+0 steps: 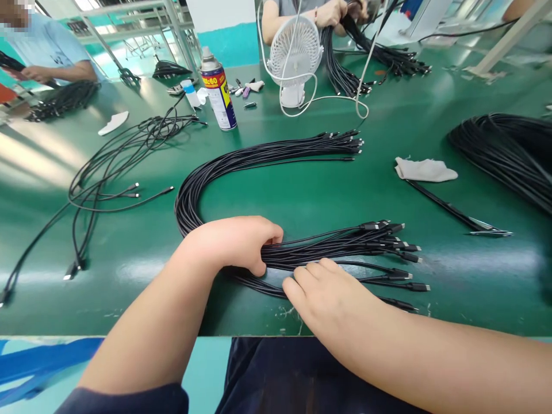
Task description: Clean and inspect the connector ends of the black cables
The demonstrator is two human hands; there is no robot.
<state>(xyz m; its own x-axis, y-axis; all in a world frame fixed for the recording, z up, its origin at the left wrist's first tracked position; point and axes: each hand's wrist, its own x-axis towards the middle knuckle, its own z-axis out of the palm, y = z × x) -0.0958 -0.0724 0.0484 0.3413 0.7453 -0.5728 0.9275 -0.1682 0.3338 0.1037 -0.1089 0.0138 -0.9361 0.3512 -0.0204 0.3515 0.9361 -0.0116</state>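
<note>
A bundle of black USB cables (190,190) lies on the green table in a U-shape, its bend on the left and its plug ends pointing right. My left hand (237,241) is closed around the near leg of the bundle, thumb on the near side. Just right of it, my right hand (323,290) has its fingers curled over several strands that lie apart along the near side. Its fingertips are partly hidden. Metal plug ends (405,259) fan out beyond my right hand.
Loose cables (92,155) sprawl at left. Behind the bundle stand a spray can (219,95) and a white fan (295,57). At right lie a white cloth piece (425,169), a thin black tool (448,208) and a thick cable coil (504,144). A co-worker's hands (332,12) handle cables opposite.
</note>
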